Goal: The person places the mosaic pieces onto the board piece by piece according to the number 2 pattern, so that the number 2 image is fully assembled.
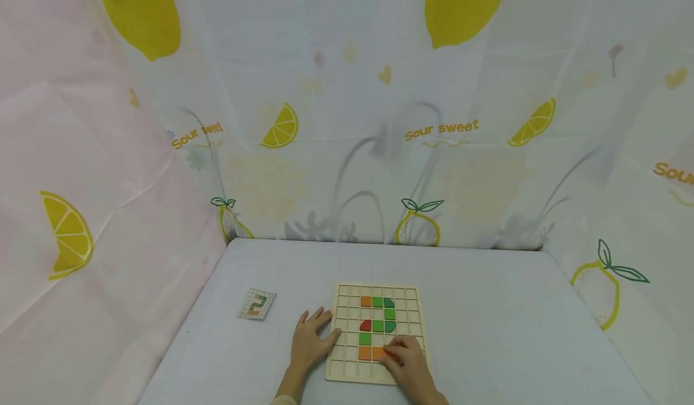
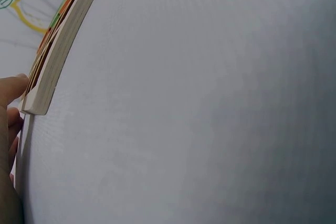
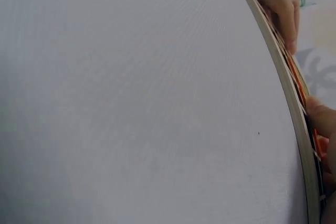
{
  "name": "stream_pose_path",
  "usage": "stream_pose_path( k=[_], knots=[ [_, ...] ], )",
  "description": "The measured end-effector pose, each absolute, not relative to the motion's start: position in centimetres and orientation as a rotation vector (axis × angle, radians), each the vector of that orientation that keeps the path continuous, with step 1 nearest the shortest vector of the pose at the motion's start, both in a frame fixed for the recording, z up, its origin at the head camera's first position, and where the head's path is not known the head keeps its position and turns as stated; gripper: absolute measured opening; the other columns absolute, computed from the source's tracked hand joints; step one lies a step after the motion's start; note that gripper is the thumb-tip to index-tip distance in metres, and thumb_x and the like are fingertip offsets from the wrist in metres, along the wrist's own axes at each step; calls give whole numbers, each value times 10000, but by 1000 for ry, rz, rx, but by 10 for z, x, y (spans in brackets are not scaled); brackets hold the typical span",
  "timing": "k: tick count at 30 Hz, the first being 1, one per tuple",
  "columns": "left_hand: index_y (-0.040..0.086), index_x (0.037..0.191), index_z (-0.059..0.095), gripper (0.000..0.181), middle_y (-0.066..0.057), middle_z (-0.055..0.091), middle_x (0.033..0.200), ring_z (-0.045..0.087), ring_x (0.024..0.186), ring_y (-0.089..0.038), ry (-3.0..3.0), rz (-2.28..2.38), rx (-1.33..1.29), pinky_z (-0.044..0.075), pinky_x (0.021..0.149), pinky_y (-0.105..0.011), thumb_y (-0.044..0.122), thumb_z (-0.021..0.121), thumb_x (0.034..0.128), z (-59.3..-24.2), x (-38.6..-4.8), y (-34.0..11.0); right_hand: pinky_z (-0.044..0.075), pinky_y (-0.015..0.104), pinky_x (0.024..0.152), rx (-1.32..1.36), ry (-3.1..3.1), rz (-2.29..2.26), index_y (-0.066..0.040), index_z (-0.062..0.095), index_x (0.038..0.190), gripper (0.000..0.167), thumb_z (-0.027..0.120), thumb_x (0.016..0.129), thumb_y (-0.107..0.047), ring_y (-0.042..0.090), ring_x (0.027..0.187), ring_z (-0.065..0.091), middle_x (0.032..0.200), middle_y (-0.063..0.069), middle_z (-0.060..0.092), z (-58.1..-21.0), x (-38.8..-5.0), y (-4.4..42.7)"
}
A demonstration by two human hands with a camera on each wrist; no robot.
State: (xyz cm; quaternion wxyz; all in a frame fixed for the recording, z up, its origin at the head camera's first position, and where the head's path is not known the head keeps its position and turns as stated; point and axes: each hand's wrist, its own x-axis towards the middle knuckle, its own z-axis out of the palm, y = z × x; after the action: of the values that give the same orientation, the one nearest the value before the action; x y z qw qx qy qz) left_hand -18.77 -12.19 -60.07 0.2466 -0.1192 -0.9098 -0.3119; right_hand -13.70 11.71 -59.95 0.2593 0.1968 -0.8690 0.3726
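Observation:
A wooden grid board lies on the table with several coloured tiles set in its cells, forming a shape like a 2. Green, orange and red pieces make it up, some with a rounded corner, such as the red tile. My right hand pinches an orange tile at the right end of the bottom row, beside another orange tile; the fingers partly cover it. Fingers spread, my left hand rests at the board's left edge, its thumb touching the rim.
A small pattern card showing a similar coloured shape lies left of the board on the white table. Fabric walls printed with lemons stand behind and at both sides of the table.

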Motion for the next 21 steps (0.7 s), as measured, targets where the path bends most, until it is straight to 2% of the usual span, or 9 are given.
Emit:
stream_pose_path(
  k=[6,13,21],
  knots=[
    [54,1004,724,385,-77,718,1007,652,1016,-290,-2481,-853,-324,397,1009,-515,287,745,698,-601,-188,-121,468,271,673,503,-2367,1011,-41,742,769,193,829,628,-140,96,804,486,833,-94,566,-596,-135,116],
    [59,1010,722,384,-81,717,1011,650,1020,-293,-2480,-858,-327,390,1014,-518,293,742,705,-600,-188,-121,296,331,685,425,-2383,836,-127,764,771,176,814,646,-241,119,855,454,849,-103,608,-592,-130,120],
    [53,997,726,380,-75,721,995,658,1001,-287,-2464,-835,-322,404,997,-514,288,754,699,-601,-186,-123,325,439,727,302,-2452,856,-132,764,771,182,807,654,-265,188,900,458,941,-22,639,-592,-126,134]
  ],
)
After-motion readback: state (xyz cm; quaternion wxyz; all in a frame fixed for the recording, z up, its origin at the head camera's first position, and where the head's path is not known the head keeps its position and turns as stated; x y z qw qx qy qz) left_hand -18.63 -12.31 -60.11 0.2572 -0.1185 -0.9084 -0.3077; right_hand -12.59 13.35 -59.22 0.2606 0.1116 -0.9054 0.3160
